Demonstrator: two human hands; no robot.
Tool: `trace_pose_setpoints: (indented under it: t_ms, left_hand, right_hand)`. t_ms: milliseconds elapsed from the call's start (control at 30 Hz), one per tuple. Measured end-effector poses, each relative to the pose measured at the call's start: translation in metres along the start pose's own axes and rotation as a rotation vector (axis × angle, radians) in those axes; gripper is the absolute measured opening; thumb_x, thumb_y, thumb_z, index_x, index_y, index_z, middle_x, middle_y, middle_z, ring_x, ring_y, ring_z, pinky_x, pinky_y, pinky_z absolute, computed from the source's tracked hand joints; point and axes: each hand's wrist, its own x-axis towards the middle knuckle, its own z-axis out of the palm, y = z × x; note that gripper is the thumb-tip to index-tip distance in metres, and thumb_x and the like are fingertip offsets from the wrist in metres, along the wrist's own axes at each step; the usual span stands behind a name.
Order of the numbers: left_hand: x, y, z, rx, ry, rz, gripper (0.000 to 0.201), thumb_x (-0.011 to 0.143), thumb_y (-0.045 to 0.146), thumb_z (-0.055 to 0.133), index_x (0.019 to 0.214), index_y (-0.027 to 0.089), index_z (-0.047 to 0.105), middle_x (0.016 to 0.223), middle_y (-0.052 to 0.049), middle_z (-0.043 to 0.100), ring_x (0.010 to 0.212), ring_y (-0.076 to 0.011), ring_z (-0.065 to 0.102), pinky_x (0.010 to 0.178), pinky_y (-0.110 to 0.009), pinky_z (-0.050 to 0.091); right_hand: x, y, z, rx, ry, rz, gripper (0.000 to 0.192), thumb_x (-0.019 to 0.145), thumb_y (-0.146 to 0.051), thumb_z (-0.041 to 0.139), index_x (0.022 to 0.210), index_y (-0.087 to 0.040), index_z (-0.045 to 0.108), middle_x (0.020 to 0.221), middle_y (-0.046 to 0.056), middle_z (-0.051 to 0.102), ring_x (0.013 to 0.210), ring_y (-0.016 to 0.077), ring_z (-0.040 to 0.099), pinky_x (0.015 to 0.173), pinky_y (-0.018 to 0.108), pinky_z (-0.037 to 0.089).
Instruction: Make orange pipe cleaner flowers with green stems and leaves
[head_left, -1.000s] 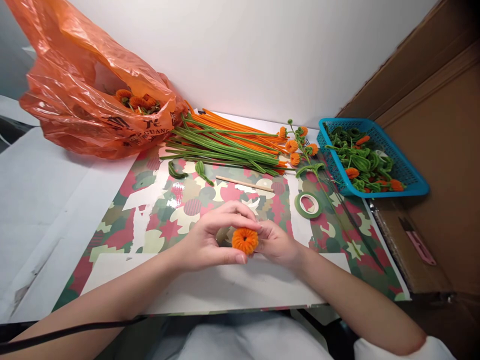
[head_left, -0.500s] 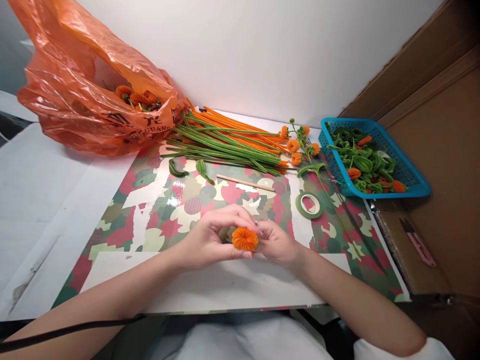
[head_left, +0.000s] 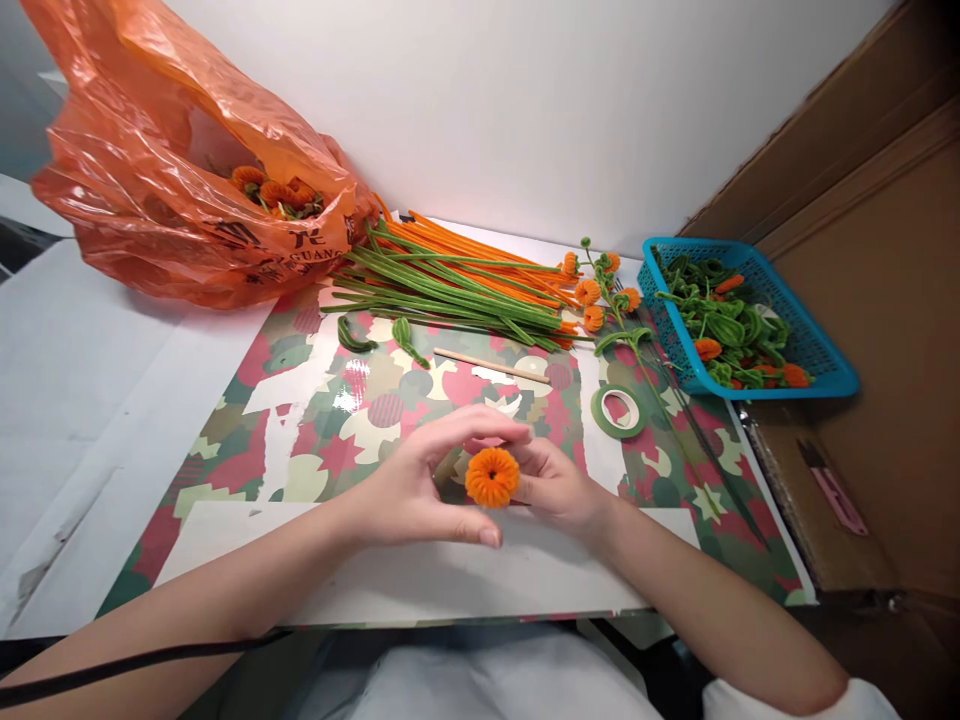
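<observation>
An orange pipe-cleaner flower [head_left: 492,477] sits near the front edge of the worktop [head_left: 97,390], pinched by the right hand [head_left: 559,487]; the left hand [head_left: 420,480] curves around it, fingers apart. At the back right corner a blue basket [head_left: 825,362] holds green and orange pieces. At the back left an orange plastic bag [head_left: 150,190] holds finished flowers. The left side lies bare.

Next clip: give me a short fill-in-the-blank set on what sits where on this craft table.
1. The right hand and left hand meet around a round pom-pom coloured ____.
2. The basket at the far right is coloured ____.
3. The roll of tape lying flat on the mat is coloured ____.
4. The plastic bag stands on the person's far ____ side.

Missing words: orange; blue; green; left
</observation>
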Motion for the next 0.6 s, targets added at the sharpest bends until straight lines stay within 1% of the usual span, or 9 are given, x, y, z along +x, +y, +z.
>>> trace_pose_setpoints:
  t_ms: [33, 67, 100, 167, 233, 300, 367, 467, 600]
  left_hand:
    - [-0.0007, -0.0007, -0.0003, 0.008, 0.009, 0.011, 0.070, 0.065, 0.047, 0.082, 0.128, 0.027, 0.058, 0.115, -0.012, 0.064, 0.102, -0.0263, 0.061, 0.089, -0.040, 0.052]
    - [-0.0013, -0.0016, -0.0006, 0.009, 0.021, 0.026, 0.075, 0.063, 0.050, 0.082, 0.130, 0.027, 0.056, 0.118, -0.012, 0.063, 0.104, -0.0268, 0.060, 0.090, -0.040, 0.051]
    - [-0.0015, -0.0026, -0.0007, 0.008, 0.033, 0.044, 0.074, 0.064, 0.051, 0.081, 0.129, 0.027, 0.056, 0.117, -0.012, 0.062, 0.104, -0.0267, 0.059, 0.090, -0.040, 0.051]
    - [-0.0012, -0.0041, -0.0009, 0.006, 0.063, 0.087, 0.062, 0.067, 0.048, 0.080, 0.122, 0.026, 0.061, 0.110, -0.011, 0.064, 0.100, -0.0253, 0.059, 0.088, -0.040, 0.051]
    - [-0.0004, -0.0050, -0.0010, 0.031, 0.107, 0.124, 0.052, 0.070, 0.043, 0.080, 0.115, 0.024, 0.063, 0.104, -0.010, 0.065, 0.096, -0.0238, 0.060, 0.086, -0.039, 0.051]
    - [0.0002, -0.0053, -0.0009, 0.084, 0.156, 0.154, 0.052, 0.069, 0.042, 0.080, 0.115, 0.024, 0.063, 0.102, -0.009, 0.064, 0.095, -0.0229, 0.059, 0.085, -0.038, 0.050]
    - [0.0002, -0.0052, -0.0001, 0.153, 0.206, 0.193, 0.059, 0.066, 0.043, 0.082, 0.118, 0.023, 0.062, 0.102, -0.009, 0.064, 0.094, -0.0226, 0.058, 0.084, -0.037, 0.050]
    - [-0.0002, -0.0043, 0.0023, 0.268, 0.267, 0.253, 0.065, 0.063, 0.044, 0.084, 0.119, 0.023, 0.060, 0.101, -0.008, 0.064, 0.093, -0.0223, 0.058, 0.083, -0.036, 0.049]
    - [0.0003, -0.0008, 0.0055, 0.405, 0.315, 0.270, 0.056, 0.066, 0.044, 0.083, 0.113, 0.022, 0.063, 0.093, -0.007, 0.066, 0.087, -0.0211, 0.060, 0.076, -0.034, 0.050]
  right_hand:
    - [-0.0006, -0.0016, 0.0003, 0.007, 0.009, 0.013, 0.035, 0.075, -0.048, 0.074, 0.090, -0.017, 0.067, 0.082, 0.002, 0.062, 0.074, 0.0115, 0.059, 0.069, 0.024, 0.050]
    - [-0.0011, -0.0032, 0.0006, 0.002, 0.021, 0.022, 0.035, 0.075, -0.048, 0.074, 0.092, -0.018, 0.068, 0.086, 0.003, 0.063, 0.076, 0.0120, 0.060, 0.069, 0.024, 0.051]
    - [-0.0014, -0.0048, 0.0012, -0.012, 0.035, 0.023, 0.035, 0.075, -0.048, 0.074, 0.093, -0.019, 0.068, 0.089, 0.004, 0.064, 0.079, 0.0129, 0.061, 0.069, 0.024, 0.051]
    - [-0.0012, -0.0075, 0.0026, -0.044, 0.058, -0.007, 0.034, 0.075, -0.046, 0.075, 0.095, -0.019, 0.069, 0.094, 0.005, 0.066, 0.084, 0.0146, 0.063, 0.071, 0.025, 0.052]
    - [-0.0004, -0.0094, 0.0041, -0.056, 0.069, -0.072, 0.027, 0.075, -0.043, 0.076, 0.088, -0.020, 0.070, 0.090, 0.004, 0.067, 0.084, 0.0146, 0.064, 0.076, 0.027, 0.053]
    - [0.0005, -0.0105, 0.0053, -0.073, 0.106, -0.134, 0.022, 0.075, -0.041, 0.076, 0.078, -0.020, 0.069, 0.082, 0.002, 0.066, 0.083, 0.0136, 0.063, 0.083, 0.028, 0.051]
    - [0.0013, -0.0110, 0.0059, -0.099, 0.170, -0.157, 0.023, 0.075, -0.041, 0.076, 0.074, -0.020, 0.068, 0.079, 0.001, 0.065, 0.083, 0.0137, 0.062, 0.086, 0.030, 0.050]
    - [0.0025, -0.0109, 0.0058, -0.102, 0.249, -0.153, 0.027, 0.071, -0.044, 0.079, 0.073, -0.020, 0.066, 0.079, 0.001, 0.066, 0.080, 0.0143, 0.062, 0.082, 0.031, 0.051]
    - [0.0041, -0.0100, 0.0049, -0.046, 0.275, -0.165, 0.031, 0.064, -0.045, 0.083, 0.073, -0.020, 0.066, 0.075, 0.001, 0.065, 0.074, 0.0137, 0.061, 0.074, 0.029, 0.052]
